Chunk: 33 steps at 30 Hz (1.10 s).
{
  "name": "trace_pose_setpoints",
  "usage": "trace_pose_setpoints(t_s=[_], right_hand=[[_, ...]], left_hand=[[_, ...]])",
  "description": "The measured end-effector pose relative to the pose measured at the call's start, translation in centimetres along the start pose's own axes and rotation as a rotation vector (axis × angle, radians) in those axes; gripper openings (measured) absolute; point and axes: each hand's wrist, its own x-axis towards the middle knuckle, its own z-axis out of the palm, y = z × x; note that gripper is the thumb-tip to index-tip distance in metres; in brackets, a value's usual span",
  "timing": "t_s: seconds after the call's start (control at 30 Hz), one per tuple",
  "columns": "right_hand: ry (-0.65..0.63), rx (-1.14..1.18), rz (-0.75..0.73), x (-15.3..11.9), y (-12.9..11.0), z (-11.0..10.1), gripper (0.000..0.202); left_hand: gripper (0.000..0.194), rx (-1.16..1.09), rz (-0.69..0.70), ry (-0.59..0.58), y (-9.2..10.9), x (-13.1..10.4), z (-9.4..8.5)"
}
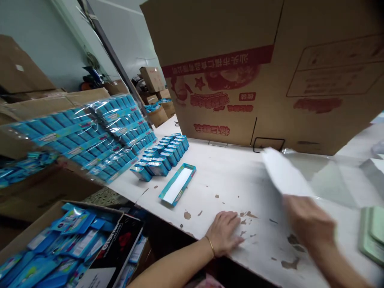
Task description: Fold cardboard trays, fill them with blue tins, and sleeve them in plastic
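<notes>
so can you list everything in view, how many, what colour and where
table: one, white with worn patches, centre
small boxes: many, blue, in rows on the table
shallow tray: one, blue with white inside, beside the small boxes
film-wrapped packs: at least two, blue, by the table's left side
large carton: one, brown with red print, back of the table
open carton: one, brown, lower left
flat packets: many, blue, inside the open carton
background cartons: several, brown, upper left
pole: one, grey, upper left
clear film: count unclear, transparent, right
green object: count unclear, pale green, right edge
white piece: one, white, in the right hand
bracelet: one, gold, left wrist
left hand: one, bare, on the table
right hand: one, bare, blurred, right
</notes>
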Motion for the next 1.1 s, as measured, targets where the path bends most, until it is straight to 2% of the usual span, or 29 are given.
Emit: trace_pose_setpoints(t_s=[0.07,0.17,0.23,0.3,0.37,0.43,0.47,0.57,0.63,0.67,0.7,0.8,0.87,1.0,1.1], right_hand=[[-0.104,0.053,-0.075,-1.4,-6.1,-0.1,0.023],[-0.292,0.222,-0.085,-3.4,-14.0,0.0,0.021],[-0.425,0.395,-0.064,-4.6,-16.4,-0.3,0.02],[-0.531,0.608,-0.089,-5.8,-16.4,-1.0,0.019],[-0.558,0.727,-0.164,-7.2,-15.1,-1.6,0.046],[-0.526,0.67,-0.237,-8.5,-13.7,-1.5,0.072],[-0.495,0.61,-0.277,-9.1,-13.3,-1.2,0.073],[-0.368,0.496,-0.357,-10.3,-13.3,0.4,0.056],[-0.312,0.487,-0.337,-10.5,-13.7,1.4,0.053],[-0.307,0.491,-0.306,-10.6,-14.0,1.8,0.053],[-0.318,0.496,-0.272,-10.6,-14.1,2.0,0.054],[-0.372,0.523,-0.21,-10.4,-14.2,2.0,0.058],[-0.395,0.538,-0.201,-10.4,-14.0,1.8,0.06],[-0.384,0.542,-0.241,-10.9,-13.6,1.4,0.066],[-0.311,0.515,-0.345,-11.8,-13.9,2.1,0.069]], left_hand=[[0.057,-0.41,-0.125,0.124,0.8,-0.2,0.3],[0.059,-1.093,-0.453,0.249,1.6,-1.2,0.6],[0.052,-1.367,-0.674,0.312,1.3,-2.2,0.2],[0.042,-1.446,-0.781,0.384,0.3,-3.0,-0.8],[0.038,-1.394,-0.783,0.424,-1.2,-3.5,-2.3],[0.038,-1.312,-0.768,0.38,-2.7,-3.7,-3.7],[0.037,-1.276,-0.77,0.354,-3.3,-3.7,-4.3],[0.038,-1.22,-0.77,0.306,-4.9,-4.5,-5.6],[0.043,-1.031,-0.729,0.373,-5.9,-5.7,-6.3],[0.045,-0.843,-0.673,0.432,-6.4,-6.5,-6.7],[0.049,-0.643,-0.524,0.432,-7.0,-7.3,-7.0],[0.053,-0.14,-0.061,0.179,-8.5,-9.1,-7.4],[0.044,0.057,0.068,0.084,-8.9,-9.5,-6.9],[0.026,0.251,0.053,0.145,-8.2,-8.4,-5.7],[0.023,0.313,0.061,0.188,-7.0,-7.1,-5.8]])
